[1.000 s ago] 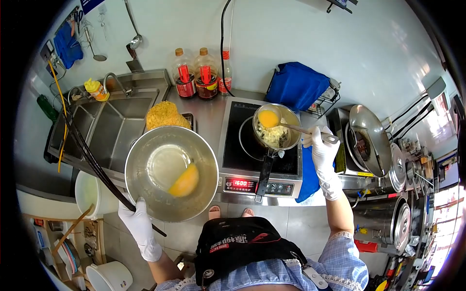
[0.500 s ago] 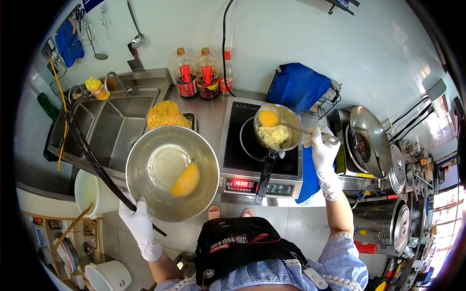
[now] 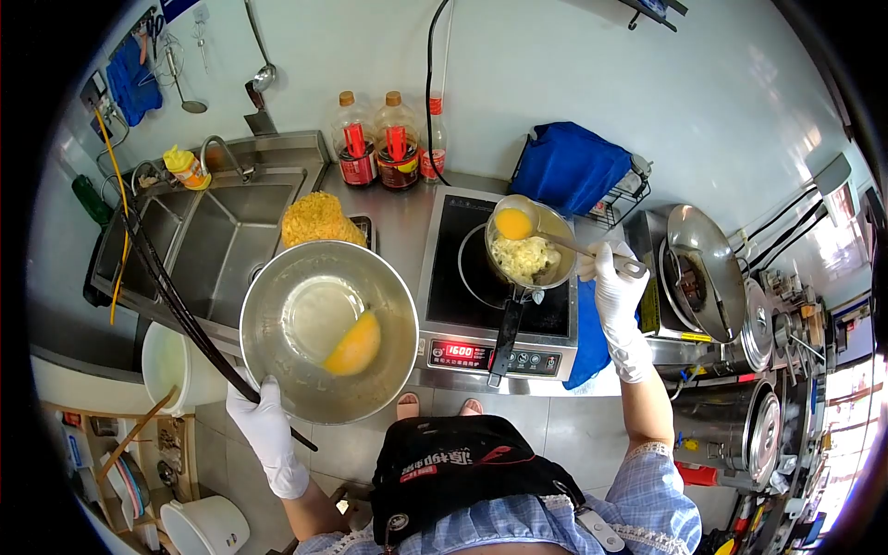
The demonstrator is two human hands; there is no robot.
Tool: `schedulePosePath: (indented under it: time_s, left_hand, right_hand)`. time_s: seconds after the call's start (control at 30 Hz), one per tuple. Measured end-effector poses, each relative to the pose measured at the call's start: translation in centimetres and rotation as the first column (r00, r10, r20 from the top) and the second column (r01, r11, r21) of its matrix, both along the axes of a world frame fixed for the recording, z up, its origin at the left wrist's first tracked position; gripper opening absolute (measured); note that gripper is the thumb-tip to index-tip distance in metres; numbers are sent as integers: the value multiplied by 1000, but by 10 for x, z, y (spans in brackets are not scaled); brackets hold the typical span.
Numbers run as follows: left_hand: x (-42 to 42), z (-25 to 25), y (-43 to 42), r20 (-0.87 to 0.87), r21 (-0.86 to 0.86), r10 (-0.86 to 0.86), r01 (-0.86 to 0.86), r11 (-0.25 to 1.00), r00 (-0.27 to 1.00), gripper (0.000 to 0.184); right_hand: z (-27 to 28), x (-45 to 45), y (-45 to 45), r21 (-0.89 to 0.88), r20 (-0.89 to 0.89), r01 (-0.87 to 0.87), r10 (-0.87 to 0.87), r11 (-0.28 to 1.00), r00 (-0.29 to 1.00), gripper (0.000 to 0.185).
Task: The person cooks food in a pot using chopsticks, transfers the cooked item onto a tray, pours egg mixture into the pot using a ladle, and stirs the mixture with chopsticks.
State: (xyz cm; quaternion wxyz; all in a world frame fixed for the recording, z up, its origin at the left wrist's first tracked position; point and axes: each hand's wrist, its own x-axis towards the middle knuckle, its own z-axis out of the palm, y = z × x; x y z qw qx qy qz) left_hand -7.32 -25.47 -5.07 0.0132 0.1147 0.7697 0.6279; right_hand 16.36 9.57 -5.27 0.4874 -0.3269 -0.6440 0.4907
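My left hand, in a white glove, grips the lower left rim of a large metal bowl, which is tilted and holds some yellow egg liquid. My right hand, also gloved, is closed around the handle of a ladle. The ladle's cup, full of yellow liquid, is over a small saucepan. Pale cooked egg lies in that saucepan, which stands on an induction cooker showing 1600.
Behind the bowl are a yellow bag and a double sink. Sauce bottles stand by the wall. A blue cloth covers a rack. At the right is a wok. Black cables pass by my left hand.
In the saucepan, the dark patches seen earlier are now covered by pale egg. The bowl, the ladle and both hands have barely moved.
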Motion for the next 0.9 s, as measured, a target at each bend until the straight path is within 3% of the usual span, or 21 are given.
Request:
schedulePosePath:
  time_s: [0.9]
  left_hand:
    - [-9,-7,1,-37,-23,-49,48,999,998,15]
  right_hand:
    - [-4,-4,8,25,-7,-17,17,1000,1000,21]
